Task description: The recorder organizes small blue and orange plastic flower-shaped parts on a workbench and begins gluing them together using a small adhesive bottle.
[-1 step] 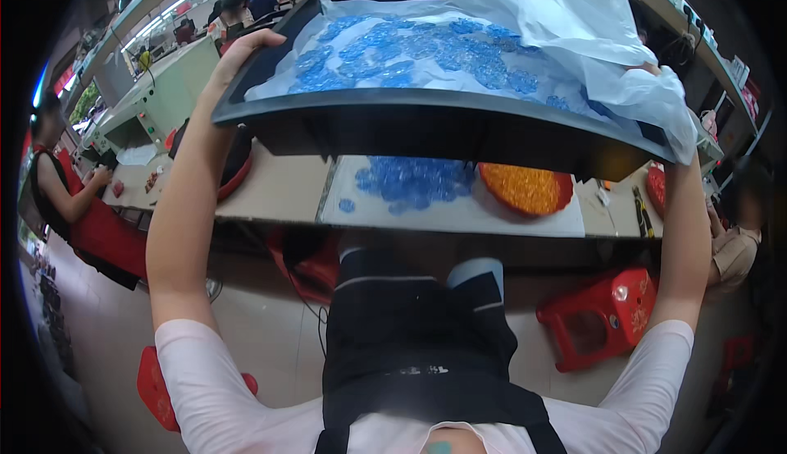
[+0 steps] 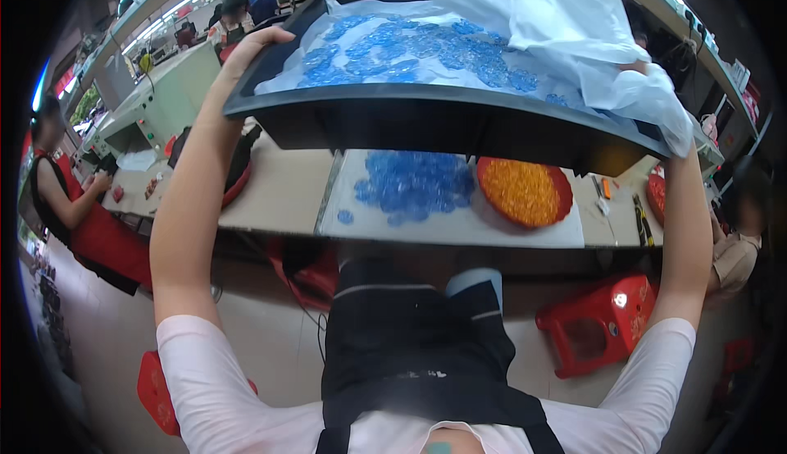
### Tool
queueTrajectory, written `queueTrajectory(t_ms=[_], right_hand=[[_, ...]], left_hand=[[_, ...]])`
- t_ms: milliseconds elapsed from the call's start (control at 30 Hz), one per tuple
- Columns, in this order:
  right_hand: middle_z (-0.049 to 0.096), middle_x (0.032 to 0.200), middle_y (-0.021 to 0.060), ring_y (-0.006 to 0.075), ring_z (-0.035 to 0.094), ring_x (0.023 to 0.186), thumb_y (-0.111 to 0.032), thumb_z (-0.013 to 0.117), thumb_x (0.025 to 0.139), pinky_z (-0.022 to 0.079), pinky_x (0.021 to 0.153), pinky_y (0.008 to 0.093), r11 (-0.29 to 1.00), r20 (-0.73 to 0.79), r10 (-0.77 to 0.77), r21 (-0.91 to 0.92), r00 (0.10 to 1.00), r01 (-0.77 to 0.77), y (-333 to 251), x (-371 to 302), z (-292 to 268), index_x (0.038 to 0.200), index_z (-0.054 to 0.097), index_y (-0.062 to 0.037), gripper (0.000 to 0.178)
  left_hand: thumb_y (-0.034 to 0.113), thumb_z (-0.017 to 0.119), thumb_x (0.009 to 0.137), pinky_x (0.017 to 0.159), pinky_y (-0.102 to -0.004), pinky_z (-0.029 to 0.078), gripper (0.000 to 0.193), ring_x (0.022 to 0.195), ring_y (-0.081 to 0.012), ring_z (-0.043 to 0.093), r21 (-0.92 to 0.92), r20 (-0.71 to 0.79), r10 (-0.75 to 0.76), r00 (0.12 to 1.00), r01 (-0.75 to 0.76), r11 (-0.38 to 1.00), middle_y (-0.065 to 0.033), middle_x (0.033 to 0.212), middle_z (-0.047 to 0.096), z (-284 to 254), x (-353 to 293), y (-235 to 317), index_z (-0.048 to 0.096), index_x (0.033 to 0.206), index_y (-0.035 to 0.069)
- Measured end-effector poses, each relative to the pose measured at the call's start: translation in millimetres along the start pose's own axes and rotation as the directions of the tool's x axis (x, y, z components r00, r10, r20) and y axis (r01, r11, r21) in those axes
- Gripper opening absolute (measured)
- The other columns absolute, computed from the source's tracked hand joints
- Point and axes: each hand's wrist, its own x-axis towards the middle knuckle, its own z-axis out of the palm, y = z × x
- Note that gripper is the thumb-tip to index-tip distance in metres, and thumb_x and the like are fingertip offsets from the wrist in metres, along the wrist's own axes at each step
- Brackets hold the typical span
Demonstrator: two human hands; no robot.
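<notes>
A black rectangular tray [image 2: 443,118] is held up in front of me above the worktable. My left hand [image 2: 256,45] is closed on its left side wall, thumb over the rim. At the right end my right hand [image 2: 638,68] is mostly covered by a translucent white plastic sheet [image 2: 566,15]; its fingers seem wrapped round the tray's edge. Many flat, clear blue pieces [image 2: 393,50] lie spread on the sheet lining the tray. Under it, a pile of similar blue pieces [image 2: 414,187] rests on a white board, beside orange pieces [image 2: 525,191] in a red bowl [image 2: 566,210].
Pliers [image 2: 643,218] lie on the table's right part, near another red bowl [image 2: 656,190]. A dark bag [image 2: 238,163] sits at the left. Red stools [image 2: 597,323] stand below. One co-worker [image 2: 78,208] is at the left, another [image 2: 738,249] at the right.
The tray sits slightly higher against the table, so more of the blue pile and the bowl of orange pieces shows beneath it. Both hands keep their hold.
</notes>
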Motion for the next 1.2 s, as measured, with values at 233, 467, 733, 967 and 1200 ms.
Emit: queueTrajectory(t_ms=[233,467,733,967,1200], right_hand=[[0.063,0.095,0.0115,0.0194,0.059,0.084,-0.017,0.057,0.077,0.045,0.073,0.0283,0.815,-0.211,0.261,-0.475,0.942,-0.332,13.0,138.0,53.9,0.103,0.059,0.0019,0.032],[0.062,0.091,0.0104,0.0167,0.056,0.08,-0.015,0.055,0.076,0.042,0.073,0.0255,0.705,-0.177,0.32,-0.611,0.931,-0.359,43.5,230.1,56.6,0.104,0.057,0.0048,0.035],[0.063,0.096,0.0078,0.0157,0.056,0.084,-0.018,0.054,0.08,0.043,0.078,0.0254,0.769,-0.006,0.195,-0.62,0.981,-0.157,98.6,248.3,57.2,0.105,0.057,0.0053,0.034],[0.06,0.103,0.0074,0.0144,0.053,0.096,-0.014,0.051,0.081,0.041,0.085,0.0275,0.814,-0.153,0.047,-0.567,0.987,-0.127,17.4,216.7,15.5,0.114,0.053,-0.0008,0.035],[0.061,0.1,0.0117,0.0236,0.06,0.09,-0.006,0.06,0.076,0.046,0.083,0.0324,0.705,0.223,-0.243,-0.627,0.944,0.33,-49.1,44.1,190.1,0.112,0.055,-0.0027,0.037]], left_hand=[[0.011,0.058,0.071,0.05,-0.0278,0.051,0.01,0.051,-0.0191,0.059,0.004,-0.048,0.162,0.986,-0.162,0.987,-0.0089,0.066,0.062,61.8,136.6,18.6,0.059,0.074,0.001],[0.012,0.058,0.07,0.051,-0.0265,0.05,0.011,0.053,-0.0172,0.058,0.099,-0.047,0.111,0.993,-0.105,0.989,-0.0082,0.069,0.062,46.5,249.0,23.2,0.058,0.077,0.004],[0.015,0.058,0.072,0.052,-0.0241,0.051,0.014,0.055,-0.0151,0.06,0.204,-0.011,-0.018,1.0,0.019,0.979,-0.0078,0.07,0.064,0.6,277.8,1.3,0.062,0.078,0.003],[0.024,0.055,0.084,0.097,-0.0338,0.034,0.036,0.11,-0.019,0.048,0.317,0.143,0.292,0.946,-0.323,0.892,-0.0133,0.115,0.054,-22.9,233.5,15.5,0.051,0.116,0.008],[0.038,0.064,0.079,0.103,-0.0386,0.029,0.053,0.122,-0.0269,0.039,0.388,0.479,0.863,-0.161,-0.843,-0.372,-0.0137,0.122,0.051,45.1,73.6,-36.8,0.052,0.117,0.004]])
